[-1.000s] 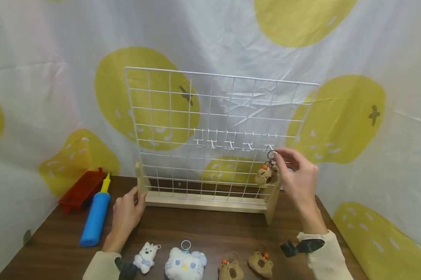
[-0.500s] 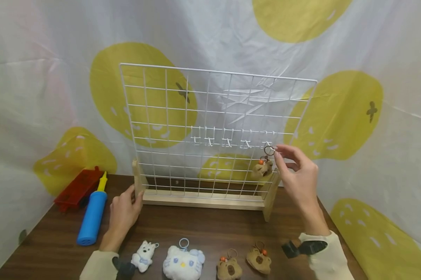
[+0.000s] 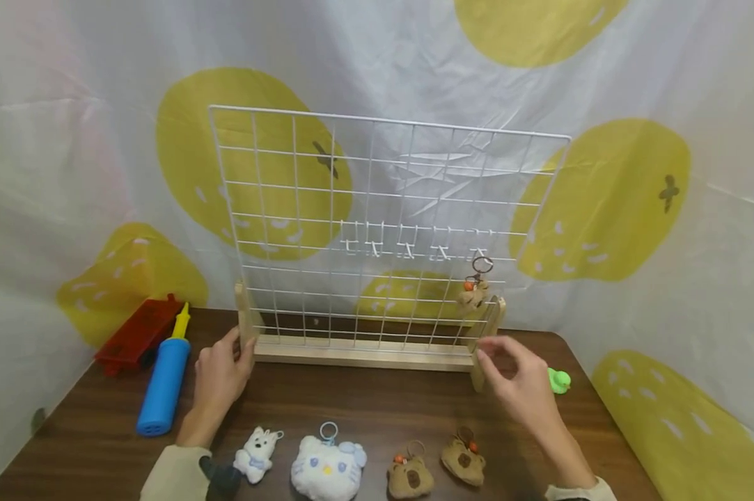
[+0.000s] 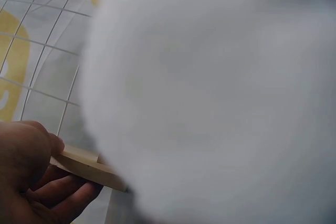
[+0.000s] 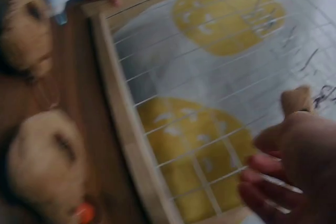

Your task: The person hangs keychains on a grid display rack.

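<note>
Wooden upright [image 3: 243,307], 8 o'clock: our left hand [image 3: 220,372] grips it, seemingly for steadiness; our right hand [image 3: 523,384] curves, empty.

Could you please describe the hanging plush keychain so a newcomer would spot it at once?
Find the white wire grid on the wooden base, then follow its white hooks to the far right. On that last hook hangs a brown plush keychain with an orange bead. Two similar brown keychains lie on the table; this is the only one hanging.
</note>
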`<action>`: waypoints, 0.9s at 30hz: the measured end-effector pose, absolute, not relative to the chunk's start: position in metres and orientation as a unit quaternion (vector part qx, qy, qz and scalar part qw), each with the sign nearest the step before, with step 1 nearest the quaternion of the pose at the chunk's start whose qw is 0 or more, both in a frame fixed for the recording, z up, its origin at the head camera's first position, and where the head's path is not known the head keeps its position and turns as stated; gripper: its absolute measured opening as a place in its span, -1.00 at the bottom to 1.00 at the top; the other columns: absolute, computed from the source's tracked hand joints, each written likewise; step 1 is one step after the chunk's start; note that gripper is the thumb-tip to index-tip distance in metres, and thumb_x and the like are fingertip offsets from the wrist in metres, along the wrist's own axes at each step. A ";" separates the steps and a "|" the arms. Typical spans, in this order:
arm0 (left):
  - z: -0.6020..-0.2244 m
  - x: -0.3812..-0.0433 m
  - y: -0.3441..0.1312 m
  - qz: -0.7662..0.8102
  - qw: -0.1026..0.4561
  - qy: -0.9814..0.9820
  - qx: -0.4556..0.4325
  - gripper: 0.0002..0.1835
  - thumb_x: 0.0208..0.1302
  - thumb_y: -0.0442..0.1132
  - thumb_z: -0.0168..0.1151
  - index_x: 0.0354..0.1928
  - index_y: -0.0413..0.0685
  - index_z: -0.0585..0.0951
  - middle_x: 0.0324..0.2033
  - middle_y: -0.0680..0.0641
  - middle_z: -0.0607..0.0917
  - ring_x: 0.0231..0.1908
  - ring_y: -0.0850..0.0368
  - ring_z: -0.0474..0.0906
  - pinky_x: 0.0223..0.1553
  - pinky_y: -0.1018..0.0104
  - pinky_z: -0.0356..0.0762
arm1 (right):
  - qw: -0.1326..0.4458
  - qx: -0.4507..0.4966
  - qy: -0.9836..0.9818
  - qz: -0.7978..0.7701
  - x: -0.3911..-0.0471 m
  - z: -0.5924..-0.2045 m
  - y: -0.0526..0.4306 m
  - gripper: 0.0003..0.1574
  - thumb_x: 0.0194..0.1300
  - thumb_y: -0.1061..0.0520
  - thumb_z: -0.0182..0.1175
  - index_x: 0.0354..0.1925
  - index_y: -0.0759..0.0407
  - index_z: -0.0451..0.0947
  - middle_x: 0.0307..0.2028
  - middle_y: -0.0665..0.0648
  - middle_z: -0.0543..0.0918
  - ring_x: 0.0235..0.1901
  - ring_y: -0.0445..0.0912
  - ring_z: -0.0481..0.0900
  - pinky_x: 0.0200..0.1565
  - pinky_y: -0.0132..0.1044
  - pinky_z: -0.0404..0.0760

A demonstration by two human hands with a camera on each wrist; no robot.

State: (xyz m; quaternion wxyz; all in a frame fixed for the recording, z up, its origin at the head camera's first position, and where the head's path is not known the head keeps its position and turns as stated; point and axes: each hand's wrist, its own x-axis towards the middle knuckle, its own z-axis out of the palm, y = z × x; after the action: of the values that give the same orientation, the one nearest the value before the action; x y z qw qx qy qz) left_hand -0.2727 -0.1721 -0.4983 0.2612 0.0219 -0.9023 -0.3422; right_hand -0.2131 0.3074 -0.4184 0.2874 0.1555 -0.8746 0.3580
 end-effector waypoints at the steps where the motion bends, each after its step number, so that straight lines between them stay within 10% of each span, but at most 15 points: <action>1: -0.498 -0.272 -0.172 -0.341 0.262 -0.902 0.021 -0.63 0.55 -0.14 0.33 0.23 -0.22 0.68 -0.17 -0.38 0.86 -0.19 -0.42 0.82 -0.08 -0.42 0.68 | 0.250 0.161 -0.890 0.344 -0.211 -0.427 0.309 -0.81 0.38 0.26 0.48 -0.05 0.10 0.78 -0.27 -0.03 0.81 -0.27 -0.34 0.71 -0.23 -0.47 0.72; 8: -0.497 -0.272 -0.175 -0.342 0.264 -0.902 0.022 -0.66 0.56 -0.15 0.32 0.20 -0.20 0.69 -0.20 -0.35 0.87 -0.21 -0.39 0.82 -0.10 -0.41 0.68 | -0.027 0.185 -0.931 0.315 -0.195 -0.466 0.327 -0.84 0.44 0.08 0.46 -0.13 0.14 0.75 -0.31 -0.08 0.81 -0.35 -0.33 0.69 -0.33 -0.38 0.68; 27: -0.497 -0.273 -0.172 -0.348 0.249 -0.904 0.020 -0.61 0.59 -0.13 0.30 0.27 -0.22 0.66 -0.15 -0.38 0.86 -0.21 -0.37 0.83 -0.07 -0.39 0.71 | -0.046 0.078 -0.964 0.252 -0.179 -0.485 0.322 -0.85 0.51 0.15 0.34 -0.27 0.00 0.62 -0.39 -0.08 0.60 -0.47 -0.28 0.49 -0.45 -0.35 0.46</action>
State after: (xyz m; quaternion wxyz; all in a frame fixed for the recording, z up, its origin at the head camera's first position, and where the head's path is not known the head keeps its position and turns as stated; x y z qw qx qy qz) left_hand -0.2731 -0.1722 -0.4975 0.2487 0.0198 -0.9038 -0.3477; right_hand -0.1792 0.3225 -0.4847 -0.0456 0.0784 -0.9636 0.2516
